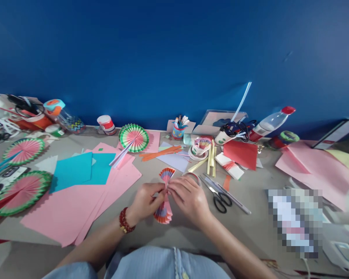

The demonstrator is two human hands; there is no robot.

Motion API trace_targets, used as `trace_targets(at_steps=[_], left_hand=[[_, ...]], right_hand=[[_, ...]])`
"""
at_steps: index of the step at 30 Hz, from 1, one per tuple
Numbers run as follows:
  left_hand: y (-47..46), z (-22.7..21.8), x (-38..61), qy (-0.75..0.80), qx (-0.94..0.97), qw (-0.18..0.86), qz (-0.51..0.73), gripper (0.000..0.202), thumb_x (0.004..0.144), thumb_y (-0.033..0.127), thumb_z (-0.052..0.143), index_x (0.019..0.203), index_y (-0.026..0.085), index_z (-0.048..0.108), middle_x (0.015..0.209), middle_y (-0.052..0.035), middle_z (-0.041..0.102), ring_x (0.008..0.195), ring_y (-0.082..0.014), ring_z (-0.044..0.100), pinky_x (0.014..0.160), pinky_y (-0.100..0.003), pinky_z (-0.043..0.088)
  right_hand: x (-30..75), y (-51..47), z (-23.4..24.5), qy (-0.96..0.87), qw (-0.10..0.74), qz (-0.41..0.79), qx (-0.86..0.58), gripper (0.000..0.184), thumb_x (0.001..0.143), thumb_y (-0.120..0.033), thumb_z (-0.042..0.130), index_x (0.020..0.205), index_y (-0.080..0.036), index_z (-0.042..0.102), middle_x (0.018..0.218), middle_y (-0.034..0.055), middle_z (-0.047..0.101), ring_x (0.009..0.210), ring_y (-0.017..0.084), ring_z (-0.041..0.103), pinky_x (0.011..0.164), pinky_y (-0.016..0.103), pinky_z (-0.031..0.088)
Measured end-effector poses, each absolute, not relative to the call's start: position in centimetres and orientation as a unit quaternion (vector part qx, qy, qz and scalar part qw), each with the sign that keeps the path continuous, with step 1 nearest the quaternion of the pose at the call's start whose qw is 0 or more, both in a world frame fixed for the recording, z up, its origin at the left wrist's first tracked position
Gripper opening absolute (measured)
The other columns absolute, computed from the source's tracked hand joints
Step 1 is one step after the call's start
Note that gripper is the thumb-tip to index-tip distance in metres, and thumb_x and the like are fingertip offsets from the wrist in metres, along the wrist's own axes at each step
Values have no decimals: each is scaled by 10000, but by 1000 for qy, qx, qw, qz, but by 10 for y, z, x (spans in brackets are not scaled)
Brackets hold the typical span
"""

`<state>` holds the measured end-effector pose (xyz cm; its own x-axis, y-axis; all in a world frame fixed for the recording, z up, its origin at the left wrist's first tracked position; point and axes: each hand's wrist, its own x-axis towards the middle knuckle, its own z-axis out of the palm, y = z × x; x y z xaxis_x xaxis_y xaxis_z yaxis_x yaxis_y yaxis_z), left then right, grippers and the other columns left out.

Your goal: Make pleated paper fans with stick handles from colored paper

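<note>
Near the front middle of the table, a pleated paper fan (163,214) in pink, orange and purple is pinched at its waist, so both ends flare out like a bow. My left hand (147,199) closes on the waist from the left, thumb and fingers pressed together. From the right, my right hand (189,197) grips the same spot with its fingertips, which partly hide the paper. Just behind the right hand lies a roll of tape (192,176). Black-handled scissors (221,199) and a grey-white craft knife (235,200) rest to its right.
Pink sheets (66,213) and blue-green paper (71,170) cover the left side. Finished round paper fans (133,137) stand or lie at the back and left. A tilted bottle (272,122), cups and a red sheet (241,154) sit along the blue wall (174,58).
</note>
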<state>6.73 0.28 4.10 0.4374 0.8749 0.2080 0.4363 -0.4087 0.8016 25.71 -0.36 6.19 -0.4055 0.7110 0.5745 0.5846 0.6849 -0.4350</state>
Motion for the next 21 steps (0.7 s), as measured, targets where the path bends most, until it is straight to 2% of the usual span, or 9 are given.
trace_targets(at_steps=[9,21], left_hand=[[0,42,68,398,825,238,323,186,890,155,431,730,198,515,598,15,496,558,-144,470,570,-270,309],[1,42,68,399,832,230,310,182,873,151,429,715,201,505,584,13,498,549,-147,476,564,-272,300]], right_hand=[[256,-5,63,-844,370,59,-385,141,949,-130,531,975,-171,664,957,72,734,883,202,649,839,358,520],[256,-5,60,-844,356,76,-393,187,958,-149,491,1000,-198,667,963,73,728,897,208,647,845,377,532]])
